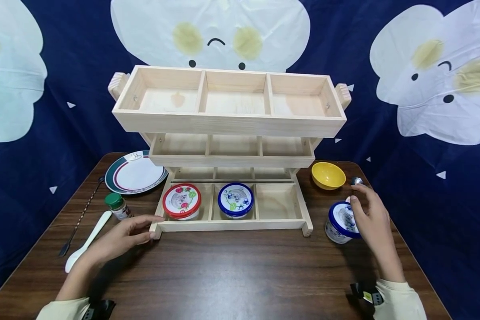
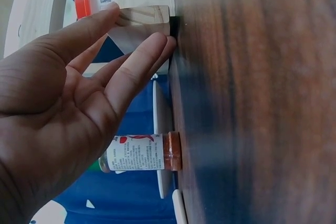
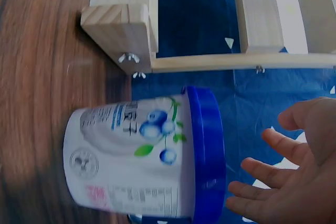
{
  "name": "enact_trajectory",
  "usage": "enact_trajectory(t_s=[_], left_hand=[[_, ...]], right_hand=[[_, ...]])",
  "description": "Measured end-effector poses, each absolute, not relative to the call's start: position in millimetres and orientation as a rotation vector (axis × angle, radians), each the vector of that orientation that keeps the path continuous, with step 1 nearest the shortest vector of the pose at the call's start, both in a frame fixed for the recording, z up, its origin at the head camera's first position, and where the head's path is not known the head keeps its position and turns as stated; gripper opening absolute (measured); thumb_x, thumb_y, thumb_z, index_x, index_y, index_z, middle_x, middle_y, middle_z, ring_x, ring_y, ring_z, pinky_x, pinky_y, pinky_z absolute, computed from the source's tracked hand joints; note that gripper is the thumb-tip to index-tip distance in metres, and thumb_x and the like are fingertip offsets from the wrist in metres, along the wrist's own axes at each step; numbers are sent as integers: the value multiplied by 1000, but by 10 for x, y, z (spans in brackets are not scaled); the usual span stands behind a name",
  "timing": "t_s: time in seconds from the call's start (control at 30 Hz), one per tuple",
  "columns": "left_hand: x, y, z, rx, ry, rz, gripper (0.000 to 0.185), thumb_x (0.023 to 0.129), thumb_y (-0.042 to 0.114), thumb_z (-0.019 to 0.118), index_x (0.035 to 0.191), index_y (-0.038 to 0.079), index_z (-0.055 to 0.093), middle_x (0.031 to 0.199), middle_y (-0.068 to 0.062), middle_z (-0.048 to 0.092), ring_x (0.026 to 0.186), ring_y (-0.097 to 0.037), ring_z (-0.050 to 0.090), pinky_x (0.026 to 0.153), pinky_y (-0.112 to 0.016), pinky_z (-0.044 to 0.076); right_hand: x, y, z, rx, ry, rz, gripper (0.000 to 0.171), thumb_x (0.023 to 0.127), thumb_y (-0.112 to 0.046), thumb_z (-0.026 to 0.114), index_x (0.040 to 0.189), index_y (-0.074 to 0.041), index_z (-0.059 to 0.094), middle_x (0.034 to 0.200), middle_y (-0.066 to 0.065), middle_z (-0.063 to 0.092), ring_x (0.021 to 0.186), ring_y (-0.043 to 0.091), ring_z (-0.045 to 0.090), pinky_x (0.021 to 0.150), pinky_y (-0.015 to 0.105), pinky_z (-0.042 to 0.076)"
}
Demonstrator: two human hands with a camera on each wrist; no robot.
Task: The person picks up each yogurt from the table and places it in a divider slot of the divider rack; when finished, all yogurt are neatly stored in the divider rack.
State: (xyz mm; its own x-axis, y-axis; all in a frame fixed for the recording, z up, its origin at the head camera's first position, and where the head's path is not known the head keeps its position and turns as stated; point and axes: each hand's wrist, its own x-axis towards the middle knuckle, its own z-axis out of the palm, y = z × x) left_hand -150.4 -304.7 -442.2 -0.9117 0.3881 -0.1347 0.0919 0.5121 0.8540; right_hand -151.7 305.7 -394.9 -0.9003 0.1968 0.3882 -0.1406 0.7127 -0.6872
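Note:
A tiered wooden rack [image 1: 229, 124] with divided trays stands in the middle of the table. My left hand [image 1: 124, 235] holds its front left corner [image 2: 143, 17], thumb and fingertips on either side of the wood. In the bottom tray sit a red-lidded tub [image 1: 182, 201] on the left and a blue-lidded tub [image 1: 236, 200] in the middle compartment. Another blue-lidded tub [image 3: 131, 156], white with blueberry pictures, stands upright on the table right of the rack. Beside its lid is my right hand [image 1: 370, 218], fingers spread; in the right wrist view a gap separates them.
At the left lie a plate [image 1: 136, 171], a green-capped jar [image 1: 118, 205], a white spoon [image 1: 89, 242] and a thin twisted-handled utensil [image 1: 82, 218]. A yellow bowl [image 1: 328, 175] stands at the back right, near a small metallic object [image 1: 356, 180]. A dark blue curtain hangs behind.

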Motion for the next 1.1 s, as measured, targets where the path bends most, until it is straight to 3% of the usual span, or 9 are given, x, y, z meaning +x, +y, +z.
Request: enact_trajectory(t_s=[0.13,0.23,0.33,0.47,0.67,0.83,0.9,1.1], left_hand=[[-1501,-3047,-4420,392,2461,1341,43,108,8,68,149,0,61,139,-22,67,106,-20,64,84,-29,55],[-1499,-3052,-4422,388,2457,1341,43,108,8,67,150,0,61,138,-22,67,104,-19,64,83,-30,55],[-1496,-3054,-4424,391,2455,1345,43,108,8,67,150,0,60,138,-22,67,103,-18,64,82,-30,55],[-1496,-3058,-4428,396,2454,1348,43,108,7,67,150,0,60,139,-22,67,105,-19,63,83,-29,56],[-1512,-3063,-4428,389,2448,1343,43,108,7,66,150,0,60,140,-21,67,106,-20,63,84,-29,55],[-1514,-3065,-4419,398,2453,1334,43,108,7,67,150,0,60,140,-21,67,109,-19,64,86,-28,55],[-1513,-3065,-4418,401,2445,1338,43,109,8,66,151,0,59,141,-22,66,110,-19,64,87,-28,56],[-1517,-3059,-4426,390,2433,1348,44,109,7,66,151,-1,59,140,-22,66,108,-20,64,85,-29,57]], right_hand=[[-1468,3137,-3982,-96,-2484,1035,37,113,-16,57,146,-1,61,156,23,55,142,41,50,114,48,38],[-1433,3191,-4020,-134,-2479,1019,36,112,-16,57,146,-2,62,155,22,57,132,37,54,103,34,37],[-1401,3242,-4047,-170,-2481,1016,37,112,-17,57,147,-3,62,155,22,56,131,37,54,102,36,37],[-1356,3291,-4083,-224,-2500,1036,39,113,-19,55,149,-4,60,159,22,53,141,40,50,107,42,37],[-1255,3334,-4192,-302,-2514,1110,42,114,-21,52,151,-3,58,161,22,51,141,38,49,99,27,37],[-1203,3339,-4248,-339,-2509,1164,43,115,-24,51,153,-4,57,162,20,50,147,39,46,109,28,38],[-1193,3331,-4268,-354,-2487,1187,42,115,-23,51,152,-4,57,162,19,51,146,35,47,107,25,38],[-1173,3304,-4341,-367,-2396,1294,39,115,-18,52,150,0,59,160,19,52,130,6,51,95,6,36]])
